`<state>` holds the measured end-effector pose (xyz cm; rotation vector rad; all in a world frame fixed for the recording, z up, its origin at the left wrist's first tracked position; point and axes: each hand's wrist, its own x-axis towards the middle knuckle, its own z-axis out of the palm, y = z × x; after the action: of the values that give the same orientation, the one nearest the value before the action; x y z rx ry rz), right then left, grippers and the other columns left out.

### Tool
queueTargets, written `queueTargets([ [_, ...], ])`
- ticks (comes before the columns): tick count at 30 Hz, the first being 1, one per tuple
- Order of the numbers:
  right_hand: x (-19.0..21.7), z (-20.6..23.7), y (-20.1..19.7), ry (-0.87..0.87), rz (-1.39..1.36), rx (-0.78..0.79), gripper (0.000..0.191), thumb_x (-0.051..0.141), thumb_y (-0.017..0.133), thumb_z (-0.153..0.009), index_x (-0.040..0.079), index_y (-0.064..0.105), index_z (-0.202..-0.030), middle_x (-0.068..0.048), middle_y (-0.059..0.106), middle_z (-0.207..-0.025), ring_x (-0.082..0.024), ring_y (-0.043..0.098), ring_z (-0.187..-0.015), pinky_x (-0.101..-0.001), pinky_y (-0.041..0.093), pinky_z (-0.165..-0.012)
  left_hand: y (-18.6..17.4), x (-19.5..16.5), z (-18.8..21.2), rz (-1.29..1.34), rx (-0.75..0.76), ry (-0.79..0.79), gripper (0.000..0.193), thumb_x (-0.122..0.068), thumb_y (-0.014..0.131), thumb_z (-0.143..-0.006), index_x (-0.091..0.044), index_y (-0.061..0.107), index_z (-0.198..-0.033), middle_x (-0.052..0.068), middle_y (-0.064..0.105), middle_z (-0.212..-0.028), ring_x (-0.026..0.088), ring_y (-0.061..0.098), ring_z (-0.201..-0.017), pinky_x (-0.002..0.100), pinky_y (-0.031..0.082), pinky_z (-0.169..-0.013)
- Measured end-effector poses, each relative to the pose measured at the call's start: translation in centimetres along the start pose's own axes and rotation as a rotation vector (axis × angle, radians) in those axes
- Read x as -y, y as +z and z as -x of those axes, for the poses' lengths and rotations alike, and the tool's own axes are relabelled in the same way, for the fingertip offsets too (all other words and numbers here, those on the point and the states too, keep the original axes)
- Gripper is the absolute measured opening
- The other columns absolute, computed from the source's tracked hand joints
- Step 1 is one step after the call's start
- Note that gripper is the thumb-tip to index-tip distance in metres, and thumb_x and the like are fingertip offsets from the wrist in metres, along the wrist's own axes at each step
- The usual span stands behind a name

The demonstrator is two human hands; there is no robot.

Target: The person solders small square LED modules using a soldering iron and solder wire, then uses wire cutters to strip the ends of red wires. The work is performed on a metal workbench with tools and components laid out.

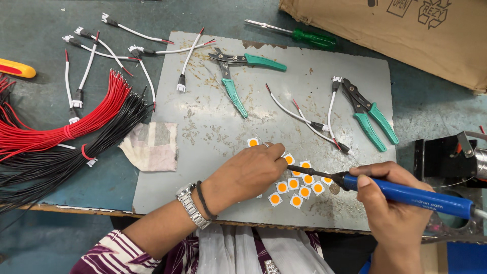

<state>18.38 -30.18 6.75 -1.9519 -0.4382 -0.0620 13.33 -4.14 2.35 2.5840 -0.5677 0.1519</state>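
- Right hand [390, 203] wrapped tight round the blue handle of a soldering iron [406, 193]; thumb on top near the front collar.
- Iron's long axis runs nearly level, handle to the person's right, dark tip [297, 169] pointing left and slightly away.
- Tip sits over a cluster of small white square chips with orange centres [299, 187], at the cluster's upper left edge; contact with a chip can't be told.
- Left hand [248, 172] lies palm down on the grey plate [213, 127], fingers curled together, fingertips at the same upper left chips, right by the tip. Whether it pins a chip or just rests there is hidden.
- Left hand is the nearer one to the chips; right hand stays well back along the handle.
- One chip [253, 142] lies apart, just beyond the left knuckles.
- On the plate farther off: two green-handled cutters [238, 76] [373, 119], short white leads [304, 119].
- Off the plate, left: red wires [76, 119], black wires [76, 152], a cloth scrap [152, 146].
- Green screwdriver [304, 35] and cardboard [395, 30] at the far edge.
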Motion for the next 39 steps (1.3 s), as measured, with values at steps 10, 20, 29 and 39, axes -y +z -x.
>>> queueTargets([
  [10, -0.2, -0.2, -0.3, -0.018, 0.029, -0.003, 0.013, 0.009, 0.069, -0.095, -0.001, 0.074, -0.102, -0.002, 0.064, -0.068, -0.003, 0.054, -0.057, -0.0177, 0.039, -0.057, 0.4, 0.0, -0.3, -0.014, -0.030, 0.021, 0.004, 0.000, 0.062, -0.080, 0.000, 0.064, -0.083, 0.015, 0.061, -0.095, 0.031, 0.067, -0.091, 0.043, 0.055, -0.079],
  [20, -1.4, 1.0, -2.2, -0.100, -0.139, -0.202, 0.017, 0.010, 0.068, -0.104, -0.006, 0.066, -0.100, -0.011, 0.070, -0.088, -0.010, 0.063, -0.061, -0.0192, 0.051, -0.056, -2.8, 3.3, -1.1, -0.194, -0.283, 0.059, 0.006, 0.000, 0.064, -0.082, -0.001, 0.058, -0.081, 0.014, 0.056, -0.090, 0.030, 0.064, -0.080, 0.041, 0.053, -0.070],
  [29, -5.1, 4.8, -5.5, -0.250, -0.254, -0.476, 0.027, 0.018, 0.058, -0.114, -0.009, 0.060, -0.116, -0.017, 0.066, -0.106, -0.018, 0.065, -0.074, -0.0212, 0.048, -0.061, -3.2, 4.3, -9.5, -0.107, -0.526, 0.221, 0.043, 0.001, 0.060, -0.082, -0.003, 0.061, -0.125, 0.023, 0.059, -0.127, 0.034, 0.068, -0.090, 0.041, 0.056, -0.078],
  [39, -5.7, 7.6, -4.0, -0.309, -0.291, -0.371, 0.048, 0.028, 0.068, -0.118, -0.004, 0.046, -0.146, -0.017, 0.061, -0.106, -0.016, 0.061, -0.077, -0.0230, 0.050, -0.069, -2.7, -4.7, 5.4, 0.095, -0.477, -0.058, 0.030, -0.017, 0.070, -0.089, -0.009, 0.070, -0.118, 0.009, 0.070, -0.115, 0.031, 0.069, -0.104, 0.043, 0.054, -0.091],
])
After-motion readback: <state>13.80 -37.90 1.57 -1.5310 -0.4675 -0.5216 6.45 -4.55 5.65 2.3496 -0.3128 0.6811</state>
